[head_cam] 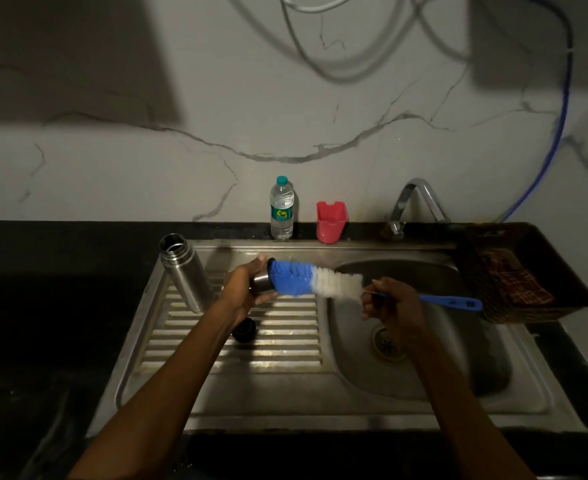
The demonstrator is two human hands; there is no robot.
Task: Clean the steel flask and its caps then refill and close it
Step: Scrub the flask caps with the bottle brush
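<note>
Sink (320, 403) centre; steel flask (184, 271) open at ten o'clock on the drainboard. Bottle brush (306, 280) scrubs the steel cap (262, 281), gripped by left hand (242, 294); right hand (391, 299) clutches the handle. Black cap (244, 330) waits below. Rinsing, refilling, closing remain, I'd judge.

Pretty dim kitchen. White marble-look wall (285, 109) with grey veins, loose cables (320, 64) and a blue hose (562, 109) hanging down it. Black countertop (43, 271) holds a steel sink (320, 403), its tap (414, 199) at the back.
</note>
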